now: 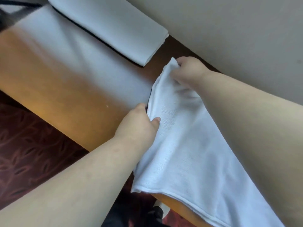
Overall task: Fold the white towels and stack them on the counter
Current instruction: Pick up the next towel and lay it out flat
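A white towel (pixel 185 145) drapes over the right part of the wooden counter (pixel 54 76), its lower hem hanging past the front edge. My left hand (pixel 139 123) pinches the towel's near top corner. My right hand (pixel 188 69) grips the far top corner close to the wall. The cloth between the two hands is bunched and lifted. A folded white towel (pixel 113 25) lies flat at the back of the counter, to the left of my hands.
A pale wall (pixel 229 30) runs along the counter's far side. Dark red patterned carpet (pixel 29 145) covers the floor below the front edge. A dark object (pixel 9 7) sits blurred at the top left corner.
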